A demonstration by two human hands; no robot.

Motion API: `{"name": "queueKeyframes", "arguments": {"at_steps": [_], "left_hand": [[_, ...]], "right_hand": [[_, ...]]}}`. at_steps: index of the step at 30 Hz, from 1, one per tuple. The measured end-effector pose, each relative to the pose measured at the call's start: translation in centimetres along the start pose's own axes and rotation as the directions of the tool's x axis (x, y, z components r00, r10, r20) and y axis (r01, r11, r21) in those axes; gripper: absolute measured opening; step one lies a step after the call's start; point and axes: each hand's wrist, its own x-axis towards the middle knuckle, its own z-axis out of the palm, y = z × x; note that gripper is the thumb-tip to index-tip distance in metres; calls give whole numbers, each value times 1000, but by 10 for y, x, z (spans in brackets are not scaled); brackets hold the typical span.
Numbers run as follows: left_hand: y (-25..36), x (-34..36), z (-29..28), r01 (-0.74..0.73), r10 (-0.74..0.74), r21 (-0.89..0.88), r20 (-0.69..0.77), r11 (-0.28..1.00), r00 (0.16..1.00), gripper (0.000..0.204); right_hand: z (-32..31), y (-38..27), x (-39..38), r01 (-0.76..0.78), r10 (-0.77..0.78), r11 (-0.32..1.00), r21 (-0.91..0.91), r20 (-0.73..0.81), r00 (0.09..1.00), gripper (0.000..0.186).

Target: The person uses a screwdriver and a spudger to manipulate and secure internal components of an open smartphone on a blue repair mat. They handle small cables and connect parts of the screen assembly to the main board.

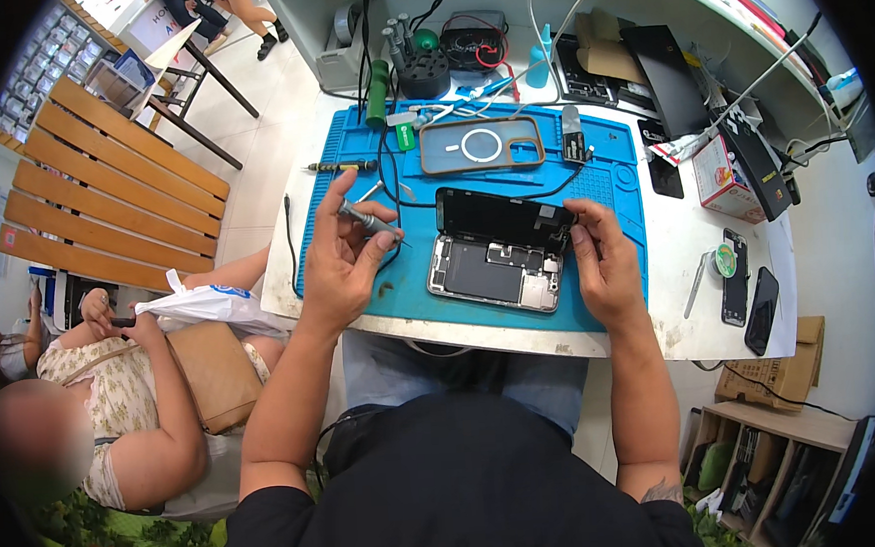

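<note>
An opened smartphone [492, 270] lies on a blue repair mat [379, 307], its battery and inner parts showing. Its dark screen panel [499, 217] is raised along the far side. My right hand [605, 263] pinches the panel's right edge between thumb and fingers. To the left of the phone, my left hand [342, 264] is held above the mat with a small grey screwdriver [366, 218] in its fingers, the thin tip pointing toward the phone. Beyond the phone lies a clear phone case [480, 145] with a white ring. Another slim screwdriver [341, 166] rests beside my left fingertips.
A black tool holder [423, 74] stands at the back beside a green-handled tool [377, 94]. A blue bottle [541, 62] is behind the mat. Two phones [734, 275] [761, 311] lie at the right. A seated person [155, 411] is close on my left.
</note>
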Motion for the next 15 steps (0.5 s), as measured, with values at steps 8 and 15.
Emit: {"name": "queueKeyframes", "arguments": {"at_steps": [8,15], "left_hand": [[-6,-24,4,-40,40,-16,4,999,999,79],[-11,-26,4,-33,33,-12,26,999,999,78]], "right_hand": [[0,0,0,34,-35,999,-21,-13,999,29],[-1,-1,0,4,-3,1000,-26,3,1000,30]]}}
